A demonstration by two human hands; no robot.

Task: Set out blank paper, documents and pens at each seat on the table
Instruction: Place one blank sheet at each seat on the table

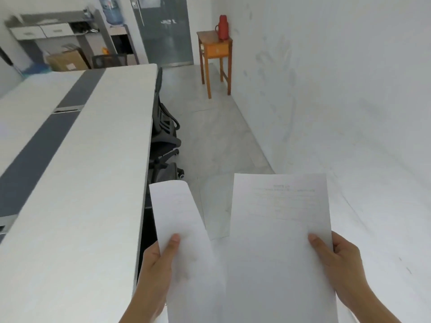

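Note:
My left hand (161,264) pinches a white sheet of paper (179,213) at its lower left edge, thumb on top; the sheet curls at its top. In my right hand (335,257) is a printed document (277,229) with faint lines of text near its top, held by its right edge with the thumb on the face. Both sheets are up in the air over the floor, just right of the long white table (93,183). No pens are in view.
A grey strip (35,155) runs down the table's middle. Black office chairs (165,136) are tucked under its right side. A wooden stool (215,50) carrying a red thermos (223,27) stands by the right wall. Shelves, boxes and a grey door are at the far end.

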